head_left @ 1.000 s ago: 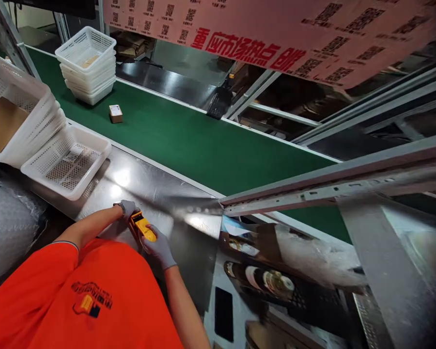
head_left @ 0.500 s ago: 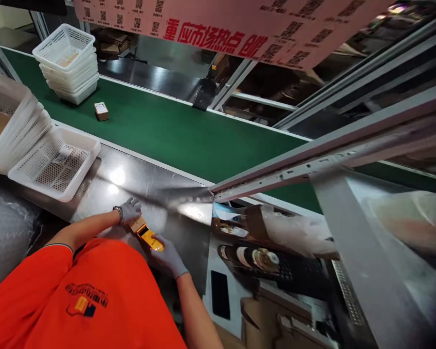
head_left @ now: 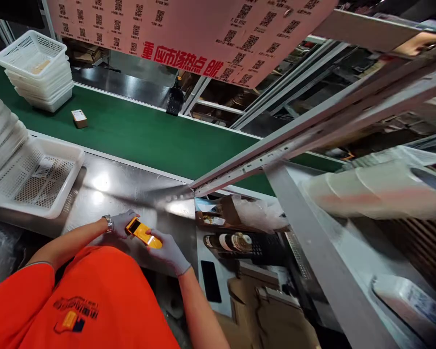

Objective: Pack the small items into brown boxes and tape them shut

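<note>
My right hand, in a grey glove, is wrapped round a yellow handheld device with a dark window at its far end. It looks like a scanner, but its kind is not certain. That dark end sits right beside my gloved left hand, whose fingers are bent round a small cardboard box now almost wholly hidden by the hand and the device. Both hands are just above the steel worktop, close to my body. A metal-banded watch is on my left wrist.
A white perforated basket stands left on the worktop. Beyond runs a green conveyor belt with stacked baskets and a small box. To the right are a slanting metal post, bottles, a phone and cardboard.
The view has swung right, so the surroundings sit further left. My left hand and the yellow device have come closer together, and the small box between them has gone almost out of sight.
</note>
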`<action>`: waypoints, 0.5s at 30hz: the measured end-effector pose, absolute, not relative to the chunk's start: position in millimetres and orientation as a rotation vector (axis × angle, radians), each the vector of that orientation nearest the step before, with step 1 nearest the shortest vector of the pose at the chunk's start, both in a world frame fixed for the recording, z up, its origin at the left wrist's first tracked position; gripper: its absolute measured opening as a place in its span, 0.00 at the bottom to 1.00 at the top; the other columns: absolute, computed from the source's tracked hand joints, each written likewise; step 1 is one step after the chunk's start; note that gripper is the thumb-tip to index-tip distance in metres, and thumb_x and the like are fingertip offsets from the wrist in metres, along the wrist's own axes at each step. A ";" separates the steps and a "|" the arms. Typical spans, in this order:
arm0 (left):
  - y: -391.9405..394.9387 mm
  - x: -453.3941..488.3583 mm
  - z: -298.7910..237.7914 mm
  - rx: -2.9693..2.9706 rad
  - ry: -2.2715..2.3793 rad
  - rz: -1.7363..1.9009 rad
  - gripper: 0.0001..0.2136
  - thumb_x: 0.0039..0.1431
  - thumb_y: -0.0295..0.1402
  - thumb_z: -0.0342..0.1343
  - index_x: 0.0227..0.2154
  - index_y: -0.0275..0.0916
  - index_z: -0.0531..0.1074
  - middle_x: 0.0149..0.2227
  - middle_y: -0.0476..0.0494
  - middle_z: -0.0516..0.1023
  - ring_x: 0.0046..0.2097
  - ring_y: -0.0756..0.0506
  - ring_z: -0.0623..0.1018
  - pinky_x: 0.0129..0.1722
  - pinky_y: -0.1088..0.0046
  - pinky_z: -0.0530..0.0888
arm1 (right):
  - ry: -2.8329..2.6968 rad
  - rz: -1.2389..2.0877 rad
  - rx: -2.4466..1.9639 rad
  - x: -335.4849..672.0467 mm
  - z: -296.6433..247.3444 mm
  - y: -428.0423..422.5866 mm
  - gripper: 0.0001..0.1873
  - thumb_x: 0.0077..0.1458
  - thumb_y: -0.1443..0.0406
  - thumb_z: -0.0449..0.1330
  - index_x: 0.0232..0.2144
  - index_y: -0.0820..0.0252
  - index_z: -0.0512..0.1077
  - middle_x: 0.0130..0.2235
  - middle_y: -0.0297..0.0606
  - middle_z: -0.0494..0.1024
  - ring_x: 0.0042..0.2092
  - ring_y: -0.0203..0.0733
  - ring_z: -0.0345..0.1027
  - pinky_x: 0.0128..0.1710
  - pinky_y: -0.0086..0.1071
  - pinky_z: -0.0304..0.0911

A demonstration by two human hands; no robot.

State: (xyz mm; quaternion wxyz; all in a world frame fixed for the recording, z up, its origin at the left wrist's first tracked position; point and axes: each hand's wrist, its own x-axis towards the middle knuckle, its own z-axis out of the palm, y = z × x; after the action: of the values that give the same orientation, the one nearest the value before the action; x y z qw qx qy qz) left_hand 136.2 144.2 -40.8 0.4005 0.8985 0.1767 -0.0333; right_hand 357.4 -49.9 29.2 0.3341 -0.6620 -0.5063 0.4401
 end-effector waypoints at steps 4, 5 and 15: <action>173.6 110.9 -33.1 2.298 0.559 -0.141 0.36 0.47 0.37 0.75 0.61 0.41 0.74 0.58 0.36 0.78 0.57 0.33 0.80 0.56 0.62 0.78 | -1.239 1.179 -1.651 327.2 20.2 -17.1 0.29 0.47 0.59 0.71 0.52 0.58 0.85 0.48 0.43 0.90 0.41 0.51 0.84 0.44 0.41 0.80; 182.4 103.5 -31.1 2.308 0.569 -0.148 0.34 0.46 0.39 0.75 0.58 0.42 0.76 0.56 0.38 0.79 0.56 0.33 0.80 0.55 0.62 0.78 | -1.263 1.192 -1.648 323.7 22.0 -10.7 0.29 0.46 0.59 0.71 0.53 0.58 0.85 0.49 0.43 0.90 0.41 0.51 0.84 0.44 0.41 0.80; 218.0 39.2 -57.0 2.401 0.772 -0.178 0.35 0.44 0.36 0.78 0.57 0.35 0.77 0.62 0.32 0.79 0.67 0.29 0.72 0.70 0.57 0.70 | -1.570 1.236 -1.739 320.8 9.7 27.6 0.29 0.42 0.61 0.73 0.50 0.54 0.89 0.42 0.37 0.92 0.39 0.51 0.84 0.42 0.38 0.77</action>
State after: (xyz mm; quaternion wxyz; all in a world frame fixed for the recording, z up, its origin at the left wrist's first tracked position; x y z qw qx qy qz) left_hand 39.2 218.0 -57.0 0.3020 0.9052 0.2912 -0.0672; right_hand 320.8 27.6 9.7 0.2438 -0.6365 -0.5750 0.4526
